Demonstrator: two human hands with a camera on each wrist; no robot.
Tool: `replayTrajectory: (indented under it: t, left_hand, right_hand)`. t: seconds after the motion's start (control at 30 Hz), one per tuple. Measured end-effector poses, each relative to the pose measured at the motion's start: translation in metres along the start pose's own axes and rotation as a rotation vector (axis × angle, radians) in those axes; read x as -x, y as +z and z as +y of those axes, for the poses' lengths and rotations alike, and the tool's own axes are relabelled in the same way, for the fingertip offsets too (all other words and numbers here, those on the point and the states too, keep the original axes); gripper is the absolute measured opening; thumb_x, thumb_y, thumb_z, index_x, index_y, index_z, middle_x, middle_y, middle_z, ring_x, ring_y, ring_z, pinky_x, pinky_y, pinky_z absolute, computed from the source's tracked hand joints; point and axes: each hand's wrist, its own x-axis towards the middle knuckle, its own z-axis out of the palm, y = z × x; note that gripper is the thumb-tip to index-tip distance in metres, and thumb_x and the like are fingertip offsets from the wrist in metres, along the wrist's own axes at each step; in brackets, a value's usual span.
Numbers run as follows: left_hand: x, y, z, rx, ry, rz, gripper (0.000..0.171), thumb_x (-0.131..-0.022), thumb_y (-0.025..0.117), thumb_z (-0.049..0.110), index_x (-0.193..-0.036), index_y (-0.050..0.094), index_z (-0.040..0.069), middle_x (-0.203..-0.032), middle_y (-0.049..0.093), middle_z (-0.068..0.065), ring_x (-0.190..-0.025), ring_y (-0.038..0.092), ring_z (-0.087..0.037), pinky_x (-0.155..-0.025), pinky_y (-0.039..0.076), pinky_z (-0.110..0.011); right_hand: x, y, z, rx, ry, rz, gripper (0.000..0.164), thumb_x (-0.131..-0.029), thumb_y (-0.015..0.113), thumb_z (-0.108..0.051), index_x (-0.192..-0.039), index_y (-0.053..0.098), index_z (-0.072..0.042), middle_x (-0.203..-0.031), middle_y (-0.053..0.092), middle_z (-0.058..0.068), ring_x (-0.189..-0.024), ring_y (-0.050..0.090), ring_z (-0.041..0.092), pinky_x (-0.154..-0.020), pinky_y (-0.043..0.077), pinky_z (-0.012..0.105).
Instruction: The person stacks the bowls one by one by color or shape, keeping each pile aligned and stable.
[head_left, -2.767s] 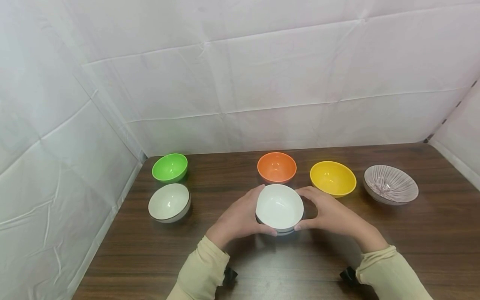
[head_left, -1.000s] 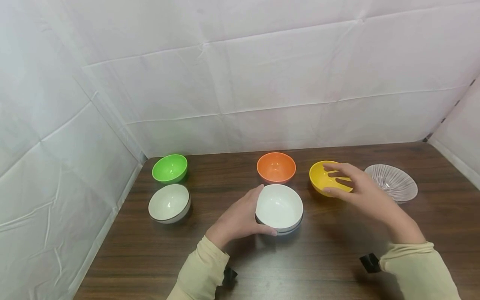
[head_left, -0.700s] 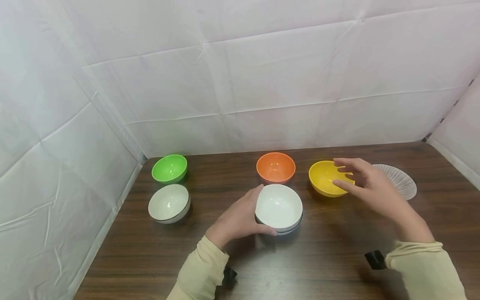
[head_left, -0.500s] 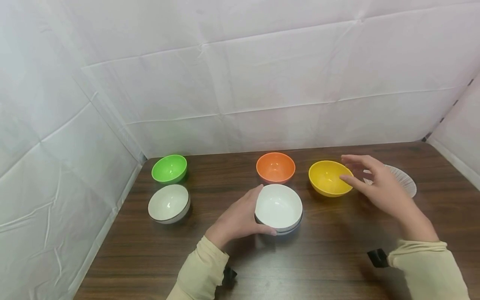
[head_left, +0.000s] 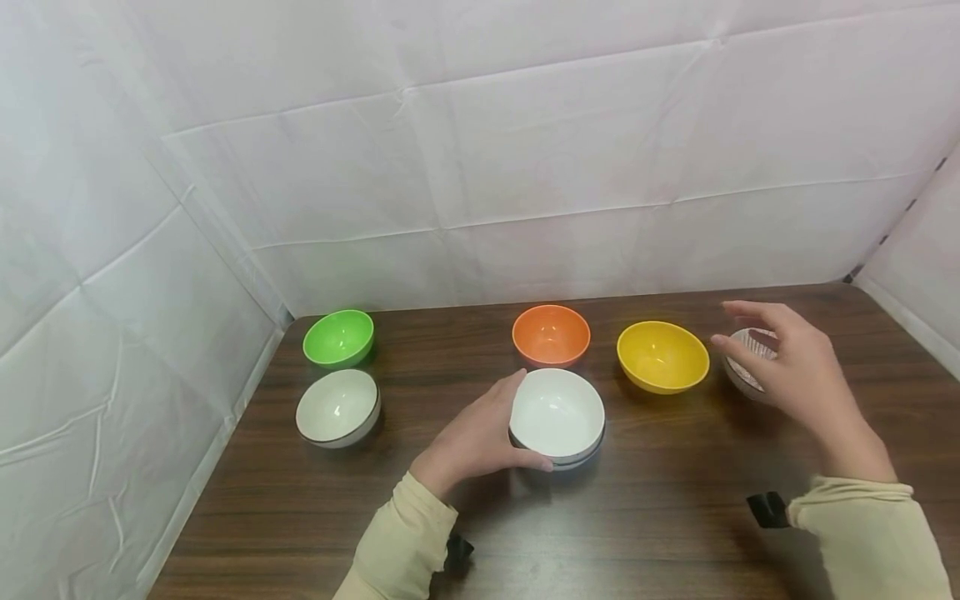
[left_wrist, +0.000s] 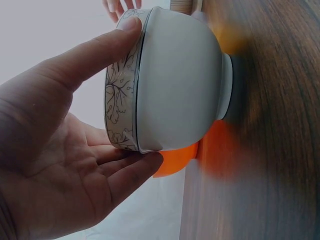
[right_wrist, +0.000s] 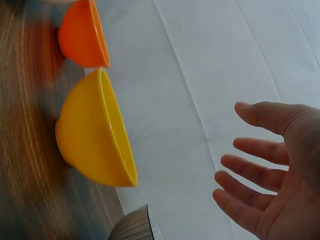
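Note:
My left hand (head_left: pixel 480 437) holds the side of a nested pair of white bowls (head_left: pixel 558 415) mid-table, thumb near and fingers behind. In the left wrist view, the upper bowl's patterned rim band (left_wrist: pixel 121 92) sits above the plain white lower bowl (left_wrist: pixel 175 80). My right hand (head_left: pixel 806 371), fingers spread and thumb apart, hovers over a striped greyish bowl (head_left: pixel 741 380), hiding much of it. Nothing lies between those fingers in the right wrist view, where the striped bowl (right_wrist: pixel 135 225) shows at the bottom edge.
A yellow bowl (head_left: pixel 663 358) stands left of the striped one, and an orange bowl (head_left: pixel 551 335) just behind the white pair. On the left are a green bowl (head_left: pixel 339 338) and a cream bowl (head_left: pixel 337 407). White cloth (head_left: pixel 525 167) walls the wooden table (head_left: pixel 637 525).
My right hand has left the white bowls and travelled right, passing over the yellow bowl to the striped bowl. The left hand stays on the white bowls.

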Motion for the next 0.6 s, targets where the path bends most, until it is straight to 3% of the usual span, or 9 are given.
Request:
replayTrajectory:
  t: [0.03, 0.13, 0.4, 0.6]
  left_hand:
    - [0.0, 0.0, 0.0, 0.0, -0.001, 0.0, 0.108, -0.061, 0.087, 0.04, -0.147, 0.029, 0.011, -0.141, 0.047, -0.007, -0.122, 0.047, -0.021, -0.101, 0.047, -0.045]
    - [0.0, 0.0, 0.0, 0.001, -0.004, -0.001, 0.108, -0.061, 0.087, 0.04, -0.147, 0.028, 0.011, -0.142, 0.046, -0.008, -0.123, 0.047, -0.022, -0.102, 0.047, -0.045]
    - [0.0, 0.0, 0.0, -0.002, -0.011, -0.005, 0.11, -0.061, 0.087, 0.04, -0.148, 0.027, 0.01, -0.144, 0.045, -0.008, -0.125, 0.046, -0.022, -0.103, 0.046, -0.046]
    - [0.0, 0.0, 0.0, -0.009, -0.005, -0.004, 0.109, -0.062, 0.087, 0.041, -0.148, 0.027, 0.01, -0.143, 0.045, -0.008, -0.124, 0.046, -0.022, -0.102, 0.047, -0.046]
  right_hand:
    - [0.0, -0.001, 0.001, 0.005, 0.008, 0.0, 0.052, -0.088, 0.069, -0.027, -0.13, 0.054, 0.0, -0.126, 0.054, 0.027, -0.109, 0.051, 0.04, -0.088, 0.045, 0.067]
    - [0.0, -0.003, 0.006, 0.032, 0.044, 0.0, 0.057, -0.09, 0.066, -0.031, -0.132, 0.051, 0.003, -0.129, 0.049, 0.032, -0.113, 0.047, 0.047, -0.089, 0.042, 0.071]
    - [-0.001, -0.004, 0.016, 0.109, 0.138, -0.01, 0.066, -0.093, 0.058, -0.039, -0.138, 0.042, 0.007, -0.135, 0.039, 0.039, -0.117, 0.037, 0.056, -0.094, 0.032, 0.076]
    - [-0.001, -0.003, 0.029, 0.116, 0.146, 0.007, 0.069, -0.092, 0.06, -0.038, -0.137, 0.039, 0.011, -0.139, 0.034, 0.04, -0.128, 0.024, 0.056, -0.104, 0.02, 0.074]
